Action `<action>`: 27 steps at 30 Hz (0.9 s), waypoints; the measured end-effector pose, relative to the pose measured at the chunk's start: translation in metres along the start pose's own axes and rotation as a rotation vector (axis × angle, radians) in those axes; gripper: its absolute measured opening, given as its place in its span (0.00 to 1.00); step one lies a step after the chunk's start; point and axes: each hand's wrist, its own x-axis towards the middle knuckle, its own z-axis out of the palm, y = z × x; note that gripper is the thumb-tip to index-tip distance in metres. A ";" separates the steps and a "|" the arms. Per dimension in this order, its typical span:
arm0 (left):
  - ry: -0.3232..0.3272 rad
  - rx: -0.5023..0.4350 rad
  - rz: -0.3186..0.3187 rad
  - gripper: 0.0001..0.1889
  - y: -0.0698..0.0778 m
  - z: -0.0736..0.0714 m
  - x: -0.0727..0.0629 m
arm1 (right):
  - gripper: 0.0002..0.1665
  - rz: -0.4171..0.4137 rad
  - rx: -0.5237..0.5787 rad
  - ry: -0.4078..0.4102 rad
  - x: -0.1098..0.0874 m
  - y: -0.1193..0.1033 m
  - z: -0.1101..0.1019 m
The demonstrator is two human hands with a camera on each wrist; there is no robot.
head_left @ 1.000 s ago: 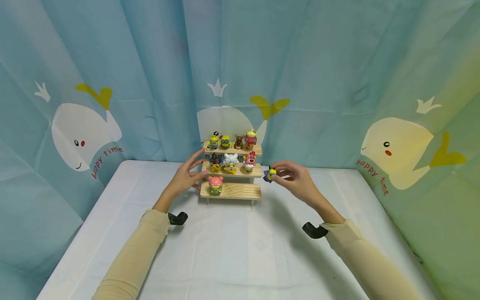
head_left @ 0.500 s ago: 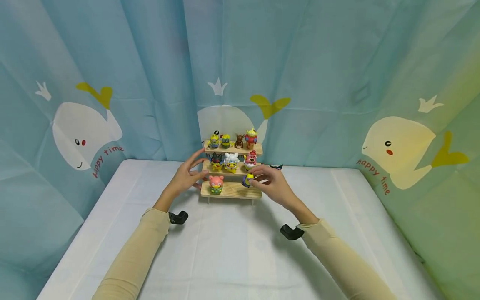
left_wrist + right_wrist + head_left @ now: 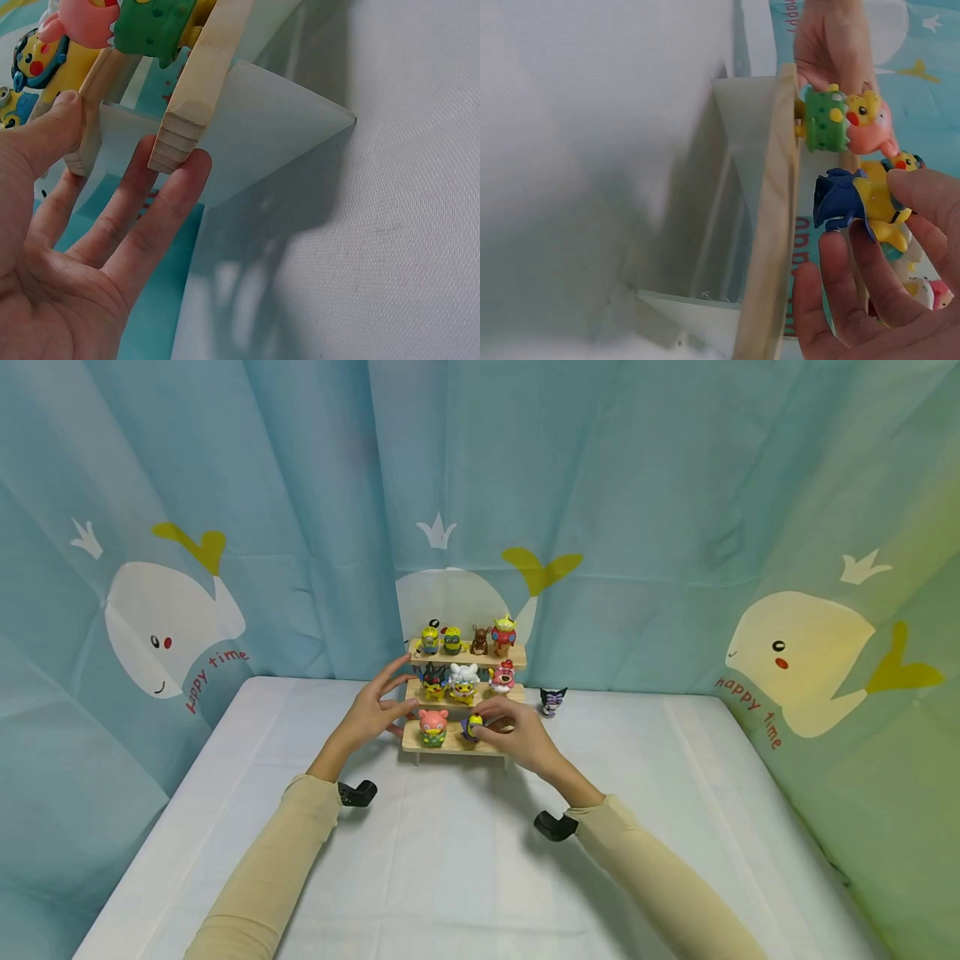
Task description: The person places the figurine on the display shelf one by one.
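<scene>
My right hand (image 3: 517, 735) pinches a small yellow figurine with a dark blue cape (image 3: 847, 199) between thumb and fingers. In the right wrist view a small gap separates it from the bottom board (image 3: 769, 217) of the three-tier wooden display stand (image 3: 450, 747). Beside it on that board stands a pink-hooded figurine in green (image 3: 432, 727). My left hand (image 3: 369, 710) stays at the stand's left side. In the left wrist view its thumb touches the middle board's end (image 3: 90, 142) and extended fingers touch the bottom board's end (image 3: 180, 139).
Several figurines (image 3: 453, 641) line the top tier, and 3 more (image 3: 463, 683) stand on the middle one. A black and purple figurine (image 3: 553, 702) stands on the white tabletop (image 3: 450, 860), right of the stand. A blue curtain (image 3: 637, 527) hangs behind.
My right hand has carried the caped figurine leftward from beside the stand to over the bottom tier, uncovering the black and purple figurine. The left hand has kept its place.
</scene>
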 end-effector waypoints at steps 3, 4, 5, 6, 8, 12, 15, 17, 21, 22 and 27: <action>-0.004 -0.003 -0.010 0.41 0.004 0.000 -0.001 | 0.16 0.004 -0.002 -0.002 0.001 0.002 0.003; -0.008 -0.007 -0.014 0.42 0.007 0.001 -0.002 | 0.16 0.008 -0.002 -0.004 0.001 0.002 0.003; -0.011 -0.012 -0.019 0.42 0.011 0.002 -0.003 | 0.16 0.012 -0.005 -0.005 0.001 0.002 0.004; -0.014 -0.015 -0.023 0.42 0.015 0.002 -0.004 | 0.15 0.015 -0.005 -0.007 0.002 0.003 0.004; -0.020 -0.024 -0.029 0.42 0.023 0.003 -0.007 | 0.15 0.017 -0.006 -0.009 0.002 0.003 0.005; -0.021 -0.028 -0.033 0.42 0.027 0.004 -0.008 | 0.15 0.021 -0.004 -0.014 0.003 0.006 0.006; -0.017 -0.029 -0.039 0.42 0.027 0.004 -0.008 | 0.15 0.022 0.001 -0.018 0.003 0.007 0.007; -0.015 -0.030 -0.043 0.42 0.027 0.004 -0.008 | 0.15 0.019 0.001 -0.020 0.003 0.007 0.007; -0.015 -0.035 -0.048 0.42 0.028 0.004 -0.008 | 0.15 0.017 -0.004 -0.021 0.002 0.007 0.007; -0.015 -0.034 -0.049 0.42 0.029 0.004 -0.008 | 0.15 0.018 -0.003 -0.021 0.002 0.007 0.007; -0.016 -0.027 -0.051 0.42 0.029 0.005 -0.007 | 0.15 0.021 0.006 -0.021 0.002 0.009 0.008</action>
